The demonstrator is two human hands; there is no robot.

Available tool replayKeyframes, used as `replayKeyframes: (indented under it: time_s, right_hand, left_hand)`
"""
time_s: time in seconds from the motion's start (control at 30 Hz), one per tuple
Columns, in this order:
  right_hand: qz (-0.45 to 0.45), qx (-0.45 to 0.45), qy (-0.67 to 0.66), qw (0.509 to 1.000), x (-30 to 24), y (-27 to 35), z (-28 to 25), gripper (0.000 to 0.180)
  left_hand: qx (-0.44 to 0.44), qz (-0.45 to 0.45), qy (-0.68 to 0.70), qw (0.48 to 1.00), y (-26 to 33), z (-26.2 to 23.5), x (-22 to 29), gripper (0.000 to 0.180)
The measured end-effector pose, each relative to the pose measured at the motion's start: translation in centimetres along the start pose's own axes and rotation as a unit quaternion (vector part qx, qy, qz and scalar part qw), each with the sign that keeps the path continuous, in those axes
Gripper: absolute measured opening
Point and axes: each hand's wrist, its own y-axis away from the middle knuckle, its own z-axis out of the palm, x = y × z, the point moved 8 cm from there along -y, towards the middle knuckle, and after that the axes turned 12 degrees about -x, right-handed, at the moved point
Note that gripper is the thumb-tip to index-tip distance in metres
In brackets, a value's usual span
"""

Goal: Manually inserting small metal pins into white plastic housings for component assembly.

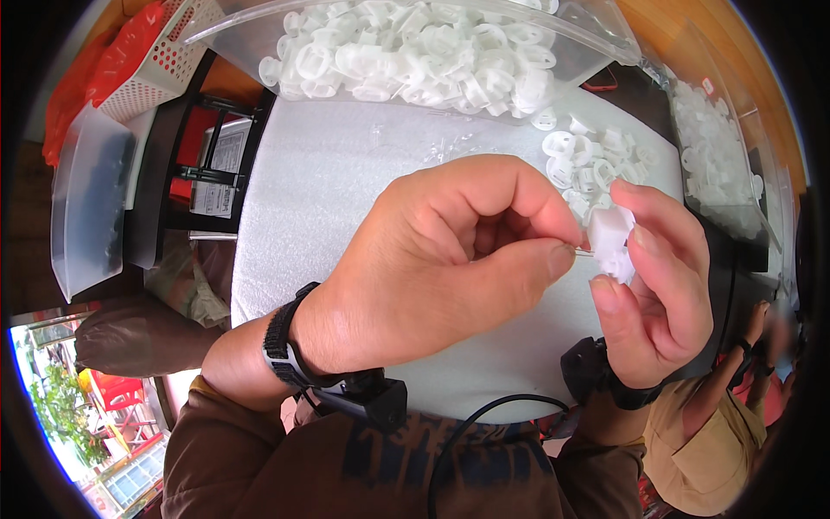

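While the right hand (679,294) grips a small white plastic fitting (610,227), the left hand (432,268) pinches beside it

Held above a tabletop covered in pale, textured white sheeting (303,190), the fitting sits right of centre between the two hands. Its long axis runs roughly away from the person's body: the smooth, blocky end points to the far side, and the narrower, more irregular end points back toward the chest. The right hand grasps it between thumb and fingertips. The left hand has its thumb and forefinger tips drawn together just beside the fitting; I cannot tell what lies between them.

Beyond the hands, a large clear plastic bin (596,41) holds a heap of white plastic pieces, many ring-shaped. Similar loose white pieces (584,151) lie on the sheeting before it. At the far right, another clear bin (726,216) contains more. On the left stand a translucent tub (71,212) with dark contents and a white perforated basket (164,82) beside red plastic (121,52).
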Motion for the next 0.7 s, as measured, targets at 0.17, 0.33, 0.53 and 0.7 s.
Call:
replayKeyframes:
  time_s: [0.17, 0.33, 0.53, 0.7]
  right_hand:
    - [-0.005, -0.003, 0.011, 1.000, 0.0, 0.0, 0.1, 0.040]
    - [-0.011, -0.026, 0.006, 1.000, 0.1, -0.3, 0.3, 0.040]
    - [0.008, 0.002, -0.052, 0.999, 1.2, -0.1, 0.3, 0.040]
    - [0.055, 0.020, -0.103, 0.993, 1.9, 0.2, 0.0, 0.041]
  left_hand:
    - [-0.017, -0.048, 0.055, 0.997, -0.1, 0.1, -0.7, 0.011]
    - [-0.016, 0.010, -0.062, 0.998, 0.1, 0.3, 0.1, 0.019]
    - [-0.006, 0.104, -0.077, 0.992, 0.0, 0.3, 0.4, 0.027]
    - [0.011, 0.050, -0.115, 0.992, 0.3, -0.3, 0.7, 0.019]
